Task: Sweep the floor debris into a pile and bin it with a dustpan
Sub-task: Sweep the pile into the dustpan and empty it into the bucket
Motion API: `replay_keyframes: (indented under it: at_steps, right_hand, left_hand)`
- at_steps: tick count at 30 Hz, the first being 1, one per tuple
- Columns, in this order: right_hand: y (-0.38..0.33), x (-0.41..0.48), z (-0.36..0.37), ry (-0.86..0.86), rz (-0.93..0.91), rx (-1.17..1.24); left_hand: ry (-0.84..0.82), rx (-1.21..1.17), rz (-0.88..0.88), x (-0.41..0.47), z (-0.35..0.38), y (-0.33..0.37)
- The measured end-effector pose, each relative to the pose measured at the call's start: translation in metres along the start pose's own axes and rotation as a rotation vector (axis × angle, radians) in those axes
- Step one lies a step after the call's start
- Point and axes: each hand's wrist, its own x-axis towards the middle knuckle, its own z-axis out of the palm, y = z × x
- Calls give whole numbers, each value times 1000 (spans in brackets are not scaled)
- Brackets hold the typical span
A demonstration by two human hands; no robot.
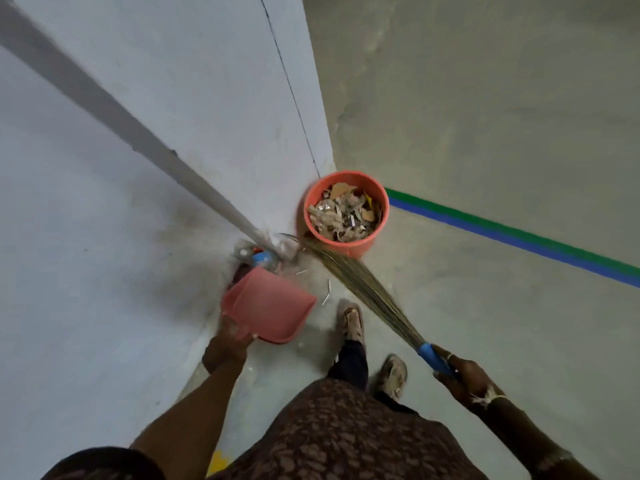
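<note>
Status: mostly done, I'd say. Bin (358,249) sits at 12 o'clock from my feet, against the wall corner, and holds a heap of scraps (343,213) close to its rim.

Left to do: a small pile (258,256) at the foot of the pipe (138,133), 11 o'clock, plus a few loose sticks (327,292) on the floor between dustpan and broom.

Left fingers (242,336) grip the dustpan (268,303) handle. The pan is at 10-11 o'clock, mouth toward the pile and just beside it. It's too blurred to tell if the lip touches the floor.

Right fingers (450,367) wrap the blue handle of the broom (360,278) at 3 o'clock, bristle tips near the bin base.

Estimate: sweep in, tip, maybe one repeat.
</note>
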Motion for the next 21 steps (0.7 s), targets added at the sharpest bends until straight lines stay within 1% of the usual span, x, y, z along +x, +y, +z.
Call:
replay_keyframes:
  at_steps: [4, 6, 8, 10, 12, 14, 17, 21]
  right_hand:
    - [-16, 2, 45, -97, -22, -53]
    - [-17, 15, 71, -113, -7, -44]
    - [-39, 21, 82, -130, 28, -56]
    - [-66, 31, 92, -139, 48, -118]
    - [-84, 53, 105, -150, 58, -135]
    - [-96, 88, 122, -124, 78, -125]
    - [-97, 144, 161, -50, 165, -33]
    - [-136, 219, 190, 45, 157, 28]
  left_hand:
    - [-10, -4, -2, -11, 7, -19]
    - [-12, 21, -7, -7, 9, -25]
    - [-25, 62, 9, 2, 14, -32]
    - [-31, 86, 27, 16, 23, -41]
    - [-26, 84, 63, 34, 36, -46]
    - [-30, 78, 90, 53, 54, -51]
    - [-78, 70, 127, 84, 91, -62]
    - [-63, 88, 154, 113, 148, -81]
